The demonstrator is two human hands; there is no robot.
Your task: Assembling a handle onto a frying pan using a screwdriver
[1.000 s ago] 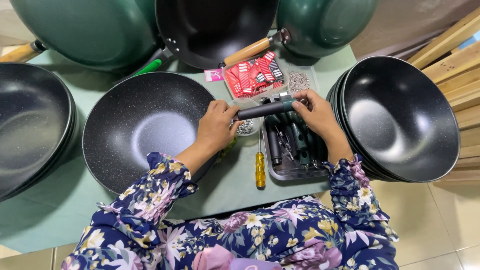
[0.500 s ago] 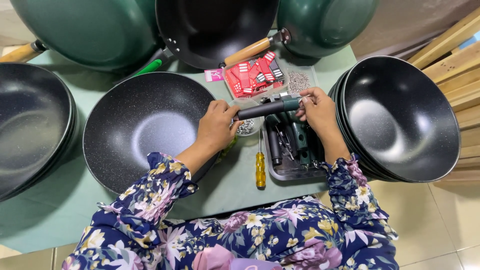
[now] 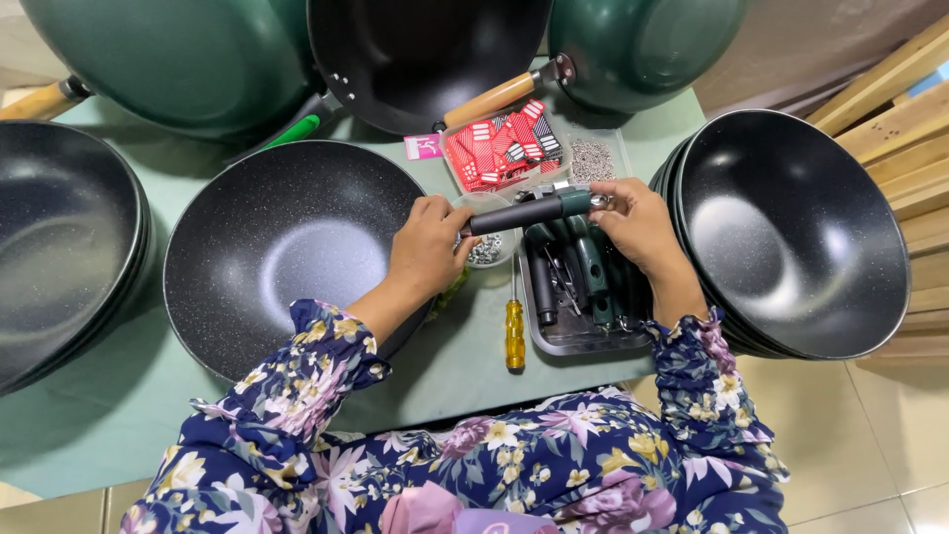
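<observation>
Above the steel tray (image 3: pixel 554 341), I hold a pan handle (image 3: pixel 529 212) level, running left to right. Left hand (image 3: pixel 427 249) is closed on its black end; right hand (image 3: pixel 638 222) pinches the green end, where the metal fitting shows at my fingertips. Handle sits over the gap between the middle wok (image 3: pixel 282 247) and the tray, clear of the table (image 3: pixel 465 366).

Tray: holds more handles, black and green, lying near-to-far, partly under my right wrist.

Middle wok: black, speckled inside, open side up, its right rim under my left forearm.

Screwdriver (image 3: pixel 514 331): yellow grip, lies on the table between wok and tray, just left of the tray.

Small dish (image 3: pixel 486 247): under my left fingers, holds small metal parts; kind cannot be told.

Far of my hands: clear box of red packets (image 3: pixel 502 146), with a clear box of small grey pieces (image 3: pixel 593 158) just right of it.

Right: stack of black woks (image 3: pixel 791 232). Left: another stack (image 3: pixel 59 247). Far edge: green woks (image 3: pixel 178 59) tilted up, two with wooden handles.
</observation>
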